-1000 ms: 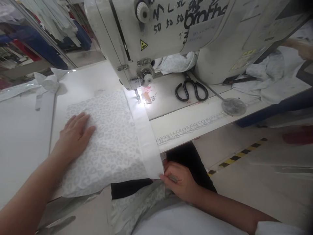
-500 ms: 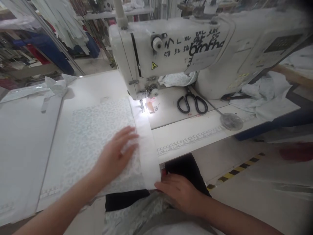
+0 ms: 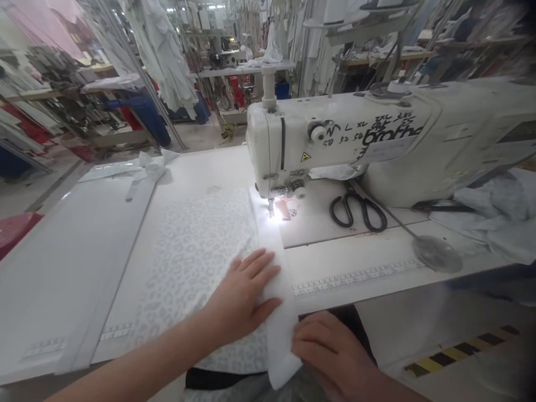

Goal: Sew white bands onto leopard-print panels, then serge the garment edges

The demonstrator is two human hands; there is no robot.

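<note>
Patterned fabric with white band: flat on table, running under sewing machine. Left hand pressed open on it; right hand grips band's near end.

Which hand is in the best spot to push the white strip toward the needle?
Probably the left hand: it lies flat on the white strip and patterned fabric, in line with the needle. The right hand is at the strip's near end, off the table edge.

One sewing machine, one scissors, two hands.
</note>
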